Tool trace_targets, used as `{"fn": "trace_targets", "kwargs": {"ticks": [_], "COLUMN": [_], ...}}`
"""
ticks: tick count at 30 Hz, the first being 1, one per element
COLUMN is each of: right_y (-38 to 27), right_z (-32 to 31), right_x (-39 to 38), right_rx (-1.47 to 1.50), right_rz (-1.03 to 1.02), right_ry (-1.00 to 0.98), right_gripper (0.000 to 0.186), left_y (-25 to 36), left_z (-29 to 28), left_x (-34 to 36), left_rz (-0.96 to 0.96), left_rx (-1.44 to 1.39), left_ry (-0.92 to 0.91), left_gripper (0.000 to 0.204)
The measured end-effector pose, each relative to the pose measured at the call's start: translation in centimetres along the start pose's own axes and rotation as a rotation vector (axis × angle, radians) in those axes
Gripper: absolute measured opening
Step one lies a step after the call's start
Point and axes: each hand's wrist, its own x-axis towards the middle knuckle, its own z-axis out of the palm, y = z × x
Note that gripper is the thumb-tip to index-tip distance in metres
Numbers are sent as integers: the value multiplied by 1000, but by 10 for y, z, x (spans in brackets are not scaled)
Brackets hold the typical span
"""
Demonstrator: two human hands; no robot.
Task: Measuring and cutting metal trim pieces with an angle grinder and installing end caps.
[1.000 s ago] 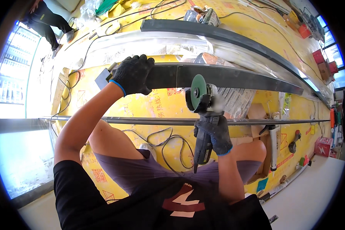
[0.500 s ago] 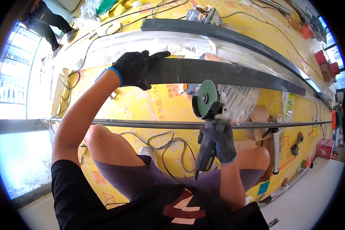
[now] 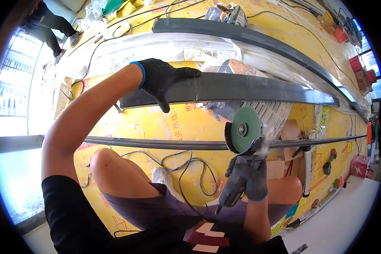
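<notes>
My left hand [image 3: 161, 78], in a black knit glove with a blue cuff, grips a long dark grey metal bar [image 3: 237, 86], thumb down over its near face and forefinger stretched toward the right. A thin seam or mark crosses the bar near the hand. In my right hand [image 3: 249, 182], also gloved, is an angle grinder with a green disc [image 3: 251, 127], held below and apart from that bar, its disc in front of a thin horizontal rail [image 3: 199, 144]. Whether the disc turns I cannot tell. My legs are bent beneath the rail, beside a looped black cable [image 3: 209, 175].
A second dark bar [image 3: 283, 44] lies farther off beside wrapped white lengths [image 3: 178, 48] on yellow printed floor sheeting. Another person's legs [image 3: 55, 29] stand at upper left. Cardboard [image 3: 290, 127], a white tubular tool [image 3: 307, 169], a drill [image 3: 329, 165] and red boxes [image 3: 360, 165] are at right.
My left hand and the bar have shifted, showing more of the bar's left end; the forefinger has stretched out. The grinder has moved right and down, away from the bar.
</notes>
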Motion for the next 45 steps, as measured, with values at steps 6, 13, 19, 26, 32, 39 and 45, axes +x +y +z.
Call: {"fn": "trace_targets", "kwargs": {"ticks": [6, 13, 19, 26, 32, 39, 45], "right_y": [10, 11, 10, 10, 11, 15, 4], "right_z": [-7, -9, -14, -18, -19, -16, 5], "right_x": [4, 2, -1, -2, 1, 10, 23], "right_rx": [3, -89, 13, 56, 49, 27, -95], "right_rz": [-10, -28, 22, -35, -37, -52, 4], "right_ry": [-19, 65, 88, 40, 13, -8, -28], "right_gripper": [43, 45, 43, 40, 39, 42, 36], "left_y": [-7, 9, 28, 35, 36, 29, 45], "left_z": [11, 20, 21, 26, 31, 26, 34], "left_x": [5, -14, -35, -32, -38, -36, -38], "left_rz": [-72, -3, 8, 72, -35, -312, -344], "left_rx": [-180, -219, -66, 43, -15, -1, 23], "left_ry": [96, 294, 387, 439, 522, 432, 594], "left_gripper": [123, 99, 86, 76, 77, 83, 75]}}
